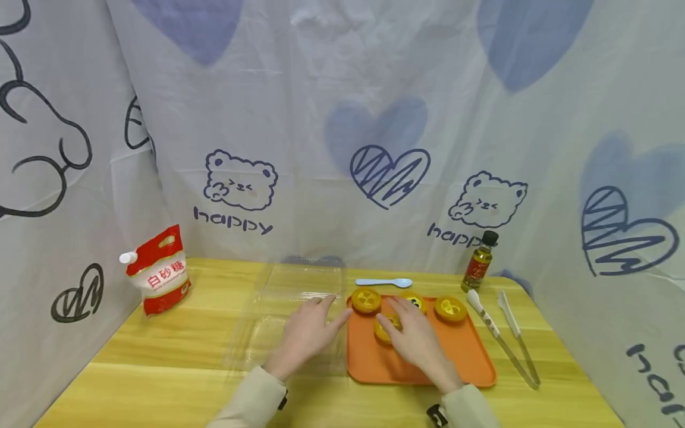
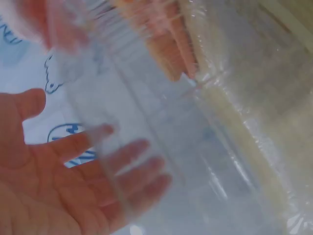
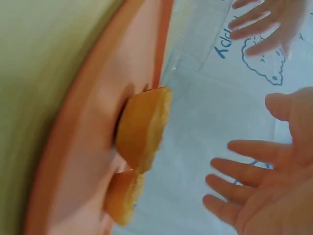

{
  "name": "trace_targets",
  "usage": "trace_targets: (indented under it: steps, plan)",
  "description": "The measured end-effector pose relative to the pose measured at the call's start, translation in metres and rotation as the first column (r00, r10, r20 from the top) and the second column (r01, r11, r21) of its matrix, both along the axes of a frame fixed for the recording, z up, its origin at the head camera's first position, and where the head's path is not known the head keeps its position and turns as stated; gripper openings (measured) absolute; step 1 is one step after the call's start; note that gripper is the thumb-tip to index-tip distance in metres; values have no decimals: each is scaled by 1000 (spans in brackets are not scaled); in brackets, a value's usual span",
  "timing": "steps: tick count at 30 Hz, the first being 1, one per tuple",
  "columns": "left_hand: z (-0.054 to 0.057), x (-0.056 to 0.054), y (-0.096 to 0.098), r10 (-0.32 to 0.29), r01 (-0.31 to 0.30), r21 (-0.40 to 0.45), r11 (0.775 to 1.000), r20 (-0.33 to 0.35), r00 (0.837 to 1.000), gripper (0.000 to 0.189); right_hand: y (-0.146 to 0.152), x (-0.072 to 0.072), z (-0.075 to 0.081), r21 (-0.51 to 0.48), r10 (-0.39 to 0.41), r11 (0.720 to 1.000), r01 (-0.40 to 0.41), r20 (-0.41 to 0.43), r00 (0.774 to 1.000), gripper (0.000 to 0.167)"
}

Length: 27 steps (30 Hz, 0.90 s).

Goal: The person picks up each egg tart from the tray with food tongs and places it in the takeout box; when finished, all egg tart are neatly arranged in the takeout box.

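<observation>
My left hand (image 1: 309, 333) is held over the right side of an open clear plastic box (image 1: 257, 333), its fingers loosely extended. In the left wrist view, the fingers (image 2: 132, 181) show through the clear plastic wall. My right hand (image 1: 416, 337) hovers above an orange tray (image 1: 369, 364), fingers spread and nothing in its grasp. Several egg tarts sit on the tray: one at the back left (image 1: 366, 301), one at the back right (image 1: 450, 309), and others partly hidden behind the right hand. The right wrist view has two tarts (image 3: 142, 129) beside the palm.
A light-blue spoon (image 1: 383, 283) lies behind the tray. To its right stand a small dark-capped bottle (image 1: 478, 265) and, lying flat, white-handled metal tongs (image 1: 508, 342). A red-and-white sugar bag (image 1: 163, 273) stands at the far left. Printed curtains (image 1: 299, 119) enclose the back and sides.
</observation>
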<state>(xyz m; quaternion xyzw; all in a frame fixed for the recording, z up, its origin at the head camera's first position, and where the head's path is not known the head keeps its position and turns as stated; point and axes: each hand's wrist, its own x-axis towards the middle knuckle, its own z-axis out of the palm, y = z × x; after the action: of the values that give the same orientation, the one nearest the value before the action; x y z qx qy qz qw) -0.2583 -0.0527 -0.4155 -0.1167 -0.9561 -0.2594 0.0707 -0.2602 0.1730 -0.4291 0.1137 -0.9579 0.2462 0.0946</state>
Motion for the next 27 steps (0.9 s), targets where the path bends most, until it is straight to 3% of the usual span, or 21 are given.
trace_targets:
  steps: [4,8,11,15,19,22,27]
  plan:
    - [6,0,-12,-47,35,216,976,52,998,56,10,0,-2,-172,21,985,-21,0,1000,47]
    - [12,0,-30,-158,94,404,910,126,979,39,22,-1,-5,-194,81,978,-73,30,996,39]
    - [10,-2,-44,-209,97,492,865,179,961,34,34,-1,-9,-235,104,968,-89,52,993,37]
    - [5,-6,-67,-242,72,558,827,237,941,37,56,-3,-14,-357,105,933,-53,130,986,37]
    - [5,-12,-93,-307,110,597,795,239,921,41,79,-5,-18,-424,98,905,-14,177,979,38]
    - [9,-17,-112,-340,146,602,785,223,913,40,95,-5,-19,-437,103,900,-13,184,978,39]
    - [12,-23,-140,-313,109,611,784,237,920,41,124,-2,-15,-478,101,878,21,228,968,45]
